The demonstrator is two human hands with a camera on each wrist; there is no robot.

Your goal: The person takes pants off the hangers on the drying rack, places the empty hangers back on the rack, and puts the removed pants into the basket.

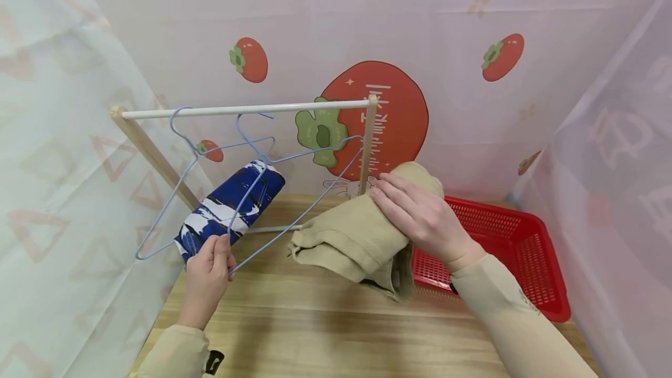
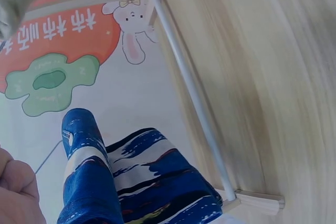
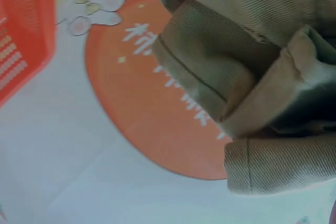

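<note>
My left hand (image 1: 207,270) pinches the lower corner of a light blue wire hanger (image 1: 310,207), whose hook is up by the white rail (image 1: 241,109). Raised over the table, a khaki cloth (image 1: 357,229) is folded and bunched, with my right hand (image 1: 420,217) gripping its upper right part; the thumb is hidden. Folds of that khaki cloth (image 3: 220,61) fill the upper right of the right wrist view. Behind the held hanger is a blue and white patterned cloth (image 1: 226,206), beside a second blue hanger (image 1: 164,210) hooked on the rail. The left wrist view shows this patterned cloth (image 2: 157,177) folded over.
The rack's wooden posts (image 1: 157,159) stand at either end of the rail, with a lower bar (image 2: 194,93) near the table (image 1: 315,331). At the right, a red perforated basket (image 1: 553,273) sits behind my right forearm. Printed sheets (image 1: 446,22) surround the table at the back and sides.
</note>
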